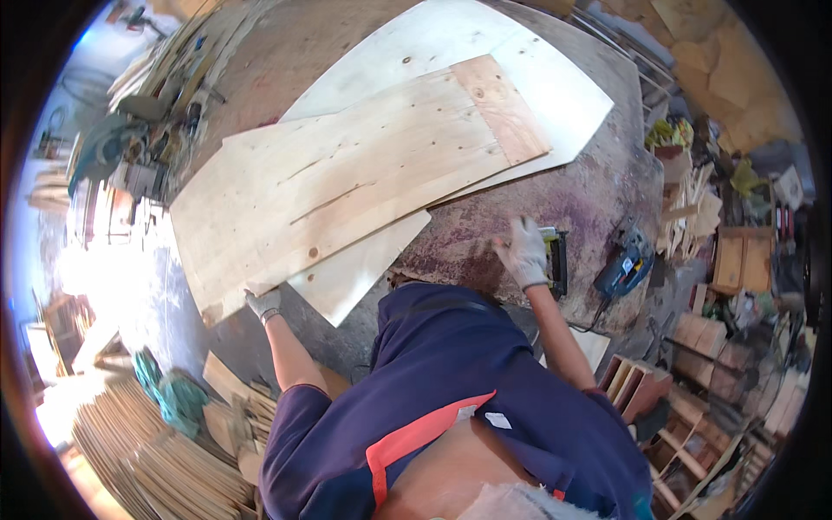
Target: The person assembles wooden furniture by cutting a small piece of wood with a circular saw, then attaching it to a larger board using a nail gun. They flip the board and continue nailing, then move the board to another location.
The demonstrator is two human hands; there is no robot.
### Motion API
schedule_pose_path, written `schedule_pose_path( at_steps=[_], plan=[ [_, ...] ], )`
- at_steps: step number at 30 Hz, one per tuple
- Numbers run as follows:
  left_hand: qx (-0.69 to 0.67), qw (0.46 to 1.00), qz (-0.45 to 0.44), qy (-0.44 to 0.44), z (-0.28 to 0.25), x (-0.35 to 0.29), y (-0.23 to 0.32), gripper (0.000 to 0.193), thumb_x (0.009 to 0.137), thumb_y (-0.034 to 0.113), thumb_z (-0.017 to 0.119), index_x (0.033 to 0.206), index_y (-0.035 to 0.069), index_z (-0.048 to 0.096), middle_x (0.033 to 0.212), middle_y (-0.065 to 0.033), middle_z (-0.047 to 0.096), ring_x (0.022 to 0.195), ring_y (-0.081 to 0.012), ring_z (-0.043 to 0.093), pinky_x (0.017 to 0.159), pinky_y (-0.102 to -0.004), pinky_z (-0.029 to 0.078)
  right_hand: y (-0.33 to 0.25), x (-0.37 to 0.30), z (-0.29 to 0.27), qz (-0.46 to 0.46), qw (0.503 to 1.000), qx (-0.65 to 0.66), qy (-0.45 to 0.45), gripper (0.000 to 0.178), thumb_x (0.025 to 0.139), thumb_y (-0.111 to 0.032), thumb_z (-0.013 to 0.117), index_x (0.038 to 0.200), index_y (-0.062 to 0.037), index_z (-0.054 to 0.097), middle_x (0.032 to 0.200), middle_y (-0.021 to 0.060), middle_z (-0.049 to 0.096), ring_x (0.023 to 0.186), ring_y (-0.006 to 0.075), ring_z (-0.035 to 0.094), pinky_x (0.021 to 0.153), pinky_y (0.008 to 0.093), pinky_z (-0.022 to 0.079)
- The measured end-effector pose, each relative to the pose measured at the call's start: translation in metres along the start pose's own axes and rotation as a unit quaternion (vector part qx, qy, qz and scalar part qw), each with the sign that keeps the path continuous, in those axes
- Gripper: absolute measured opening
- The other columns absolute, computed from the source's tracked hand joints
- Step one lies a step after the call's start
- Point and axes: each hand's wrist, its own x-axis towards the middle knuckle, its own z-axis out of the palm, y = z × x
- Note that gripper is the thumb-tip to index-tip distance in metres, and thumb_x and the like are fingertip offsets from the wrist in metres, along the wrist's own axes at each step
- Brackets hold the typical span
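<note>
Wkbench partly hidden under ply; hands gloved.

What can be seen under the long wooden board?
Under the long board, a white sheet shows beyond its far edge and a pale piece on the near side. The rest beneath is hidden.

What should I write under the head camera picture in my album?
Gloved left hand at the edge of a wooden board, gloved right hand beside a black tool.
</note>
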Motion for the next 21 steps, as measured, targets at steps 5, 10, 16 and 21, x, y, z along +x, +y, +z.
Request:
schedule_pose_path(
  at_steps=[5,10,16,21],
  plan=[
    [0.012,0.996,0.053,0.069,0.026,-0.015,0.02,0.049,0.103,0.037,0.054,0.138,0.003,0.06,0.139,-0.0152,0.062,0.13,-0.0341,0.058,0.111,-0.0522,0.047,-0.058,0.046,0.001,-0.188,0.979,-0.05,0.059,0.075,0.077,-0.029,0.085,0.144,-0.0146,0.054,0.14,0.0171,0.056,0.131,0.0365,0.054,0.114,0.0508,0.04],
    [0.163,0.93,0.306,0.118,0.074,-0.12,0.049,0.03,0.093,0.021,0.069,0.109,-0.004,0.072,0.092,-0.0127,0.069,0.076,-0.0231,0.065,0.067,-0.0357,0.055,-0.114,0.099,-0.016,-0.275,0.94,-0.142,0.141,0.064,0.078,-0.027,0.084,0.135,-0.0139,0.058,0.14,0.0117,0.057,0.136,0.0322,0.051,0.122,0.0531,0.031],
    [0.156,0.879,0.417,0.173,0.127,-0.231,0.044,0.018,0.089,0.015,0.071,0.085,-0.002,0.069,0.074,-0.0088,0.065,0.056,-0.0179,0.057,0.05,-0.0318,0.044,-0.135,0.158,-0.054,-0.36,0.912,-0.185,0.066,0.026,0.09,-0.017,0.067,0.116,-0.012,0.063,0.123,0.0081,0.067,0.113,0.026,0.067,0.093,0.0426,0.057],
    [0.255,0.729,0.596,0.219,0.125,-0.308,0.061,0.019,0.089,0.01,0.068,0.083,-0.008,0.067,0.079,-0.0121,0.067,0.064,-0.0173,0.06,0.052,-0.0326,0.047,-0.094,0.074,-0.107,-0.429,0.885,-0.171,0.058,0.031,0.085,-0.018,0.07,0.115,-0.0115,0.065,0.114,0.0081,0.071,0.104,0.0239,0.07,0.077,0.0406,0.06]
  ],
)
